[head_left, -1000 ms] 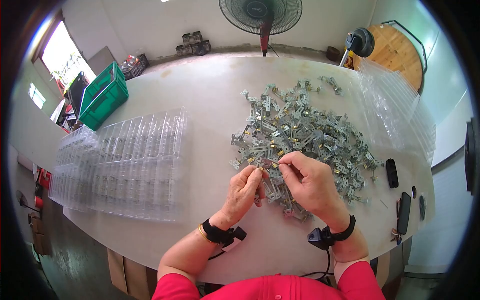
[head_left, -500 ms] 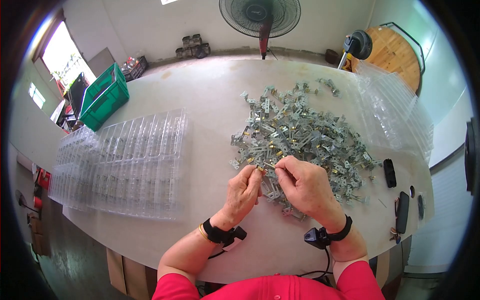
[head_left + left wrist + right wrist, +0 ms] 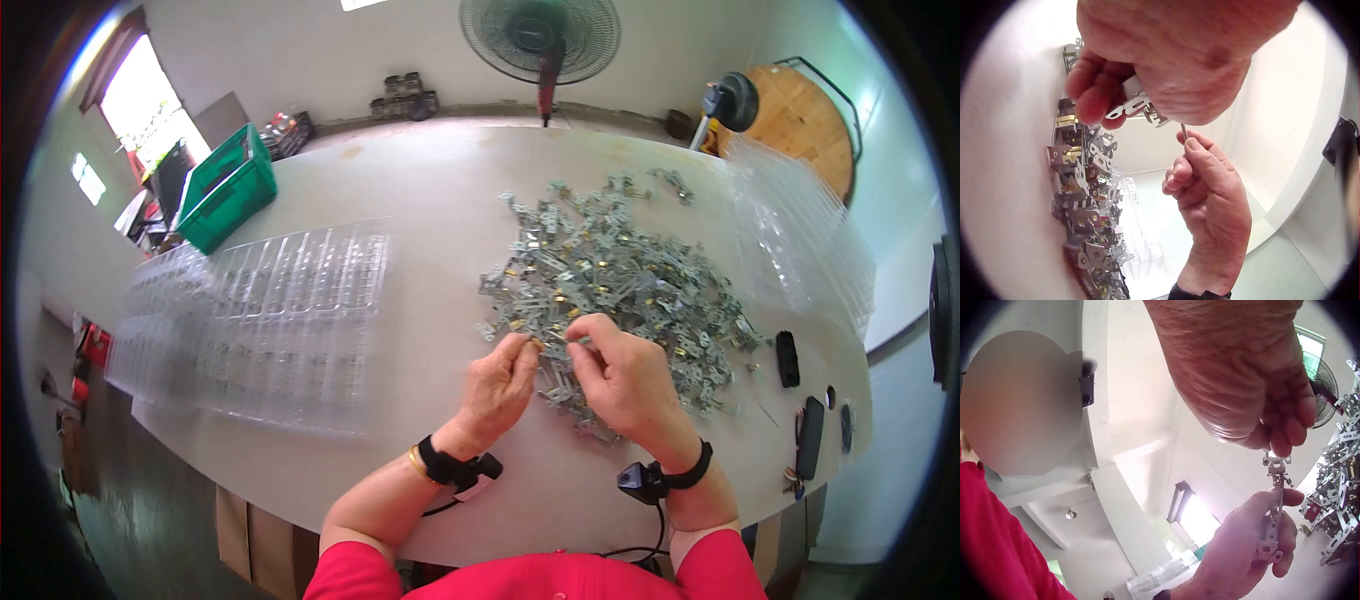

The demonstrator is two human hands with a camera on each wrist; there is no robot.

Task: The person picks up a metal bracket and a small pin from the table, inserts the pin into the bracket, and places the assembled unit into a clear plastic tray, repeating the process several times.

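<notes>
In the head view my left hand [image 3: 500, 385] and right hand [image 3: 625, 380] meet fingertip to fingertip at the near-left edge of a heap of small metal brackets [image 3: 630, 290]. My left hand grips one stamped metal bracket [image 3: 1269, 540], which has round holes at its end and stands between thumb and fingers in the right wrist view. A slim metal piece [image 3: 1184, 130] is pinched between the right thumb and forefinger, right by the left hand. Part of the bracket [image 3: 1137, 106] is covered by the left palm in the left wrist view.
Clear plastic compartment trays [image 3: 250, 330] lie at left, and more clear trays [image 3: 800, 240] at the far right. A green crate [image 3: 228, 190] stands at the back left. Near the right edge are a black case [image 3: 787, 359] and a dark pouch [image 3: 810, 440].
The head view has shifted, so the table and heap sit a little further right and lower. My hands stay together, with the right fingers shifting slightly around the slim piece.
</notes>
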